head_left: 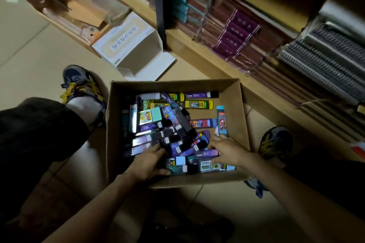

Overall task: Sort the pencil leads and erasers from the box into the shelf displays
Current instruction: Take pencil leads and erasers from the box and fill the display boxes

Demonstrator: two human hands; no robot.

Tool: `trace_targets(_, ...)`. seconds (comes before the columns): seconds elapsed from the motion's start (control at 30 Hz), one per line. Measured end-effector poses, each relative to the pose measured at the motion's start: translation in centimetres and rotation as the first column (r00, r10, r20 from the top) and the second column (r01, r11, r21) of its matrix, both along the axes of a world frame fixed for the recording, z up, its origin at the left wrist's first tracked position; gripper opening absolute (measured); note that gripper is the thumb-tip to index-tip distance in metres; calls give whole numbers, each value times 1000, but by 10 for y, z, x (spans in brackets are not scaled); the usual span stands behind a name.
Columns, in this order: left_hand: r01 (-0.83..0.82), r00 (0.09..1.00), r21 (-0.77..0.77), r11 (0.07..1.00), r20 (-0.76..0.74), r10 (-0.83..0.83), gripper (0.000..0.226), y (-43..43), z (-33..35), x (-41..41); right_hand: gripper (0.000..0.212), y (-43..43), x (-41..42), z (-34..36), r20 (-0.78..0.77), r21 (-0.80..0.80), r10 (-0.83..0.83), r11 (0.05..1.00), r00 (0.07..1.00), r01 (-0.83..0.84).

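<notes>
- Open brown cardboard box (197, 85) on the floor, between two feet, just in front of the shelf.
- Inside, a loose heap of slim purple, black and yellow pencil-lead cases (150, 140), small block erasers (156, 115) among them.
- Left hand (150, 162) dug into the near side of the heap, fingers curled round dark cases.
- Right hand (227, 150) spread flat over cases at the near right corner, gripping nothing.
- Beige tiled floor (25, 49) underneath.
- White open carton (138, 53) just beyond the box.
- Low wooden shelf (197, 49) behind, packed with plastic-wrapped maroon notebooks (237, 33) and spiral-bound pads (320, 55).
</notes>
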State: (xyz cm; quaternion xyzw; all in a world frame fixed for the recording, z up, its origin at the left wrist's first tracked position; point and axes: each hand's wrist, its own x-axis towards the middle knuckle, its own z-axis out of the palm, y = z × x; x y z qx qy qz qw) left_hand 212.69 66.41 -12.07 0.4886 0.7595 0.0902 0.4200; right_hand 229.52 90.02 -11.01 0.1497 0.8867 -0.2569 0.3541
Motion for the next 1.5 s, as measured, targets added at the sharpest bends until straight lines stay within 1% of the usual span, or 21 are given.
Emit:
trace_targets(0.1, 61, 996, -27, 998, -61, -62, 66, 7, -2, 2, 40, -5, 7, 2, -104, 27, 36, 999, 994, -34)
trace_targets(0.17, 93, 989, -64, 994, -107, -100, 68, 10, -3, 6, 35, -8, 10, 3, -113, 3, 44, 999, 993, -44)
trace_targets(0.23, 87, 987, -70, 994, -132, -96, 65, 11, -5, 11, 36, -11, 13, 4, -90, -16, 44, 999, 995, -46)
trace_targets(0.33, 97, 985, -48, 994, -136, -103, 55, 14, -6, 15, 40, -14, 14, 3, -75, -1, 40, 999, 996, -40)
trace_targets(0.43, 71, 986, -66, 995, -149, -81, 62, 18, -5, 14, 39, -14, 13, 3, -52, -30, -1, 1000, 999, 0)
trace_targets(0.57, 117, 973, -125, 985, -185, -139, 62, 20, -5, 16, 36, -12, 7, 0, 33, -93, -68, 993, 997, 71)
trace_targets(0.67, 106, 976, -136, 985, -174, -130, 64, 22, -3, 19, 41, -14, 6, -2, 64, -110, -67, 991, 996, 74)
trace_targets(0.8, 109, 989, -192, 975, -77, -125, 62, 22, 1, 19, 46, -12, 6, 1, 101, -155, -83, 983, 991, 98)
trace_targets(0.9, 97, 995, -159, 982, 18, -96, 53, 21, 3, 18, 46, -11, 8, 5, 110, -183, -20, 982, 994, 40)
trace_targets(0.97, 10, 997, -111, 994, 82, -1, 48, 21, 5, 16, 37, -9, 9, 8, 80, -197, -50, 978, 996, 65)
trace_targets(1.03, -114, 982, -70, 991, 142, 123, 44, 20, 6, 14, 27, -6, 9, 10, 55, -213, -120, 968, 991, 129)
trace_targets(1.1, -201, 958, -44, 979, 198, 206, 33, 21, 6, 12, 26, -3, 9, 11, 49, -221, -161, 961, 986, 168)
trace_targets(1.17, -302, 906, -36, 953, 301, 299, 19, 23, 9, 10, 23, -2, 8, 11, 66, -255, -231, 937, 971, 240)
trace_targets(1.2, -388, 847, -48, 921, 377, 376, 17, 26, 11, 9, 21, -2, 8, 11, 78, -282, -286, 913, 955, 296)
trace_targets(1.23, -463, 789, -71, 883, 421, 448, 18, 28, 14, 8, 20, -2, 8, 11, 85, -307, -341, 885, 936, 350)
trace_targets(1.3, -586, 689, -102, 804, 460, 560, 21, 33, 20, 5, 20, -2, 7, 11, 88, -345, -436, 830, 895, 439)
trace_targets(1.33, -637, 625, -120, 761, 497, 602, 20, 34, 23, 3, 17, -1, 6, 11, 98, -369, -483, 794, 870, 483)
trace_targets(1.37, -679, 556, -148, 719, 537, 635, 21, 36, 25, 2, 15, -1, 5, 12, 113, -400, -532, 749, 839, 528)
trace_targets(1.4, -715, 475, -188, 673, 576, 665, 20, 37, 29, 1, 16, 0, 2, 14, 128, -434, -581, 695, 804, 572)
trace_targets(1.47, -775, 313, -262, 576, 631, 709, 10, 39, 33, 0, 23, 3, -4, 19, 144, -496, -687, 573, 712, 653)
trace_targets(1.5, -787, 266, -288, 545, 639, 722, 9, 40, 33, 1, 25, 5, -7, 22, 146, -520, -740, 507, 657, 687)
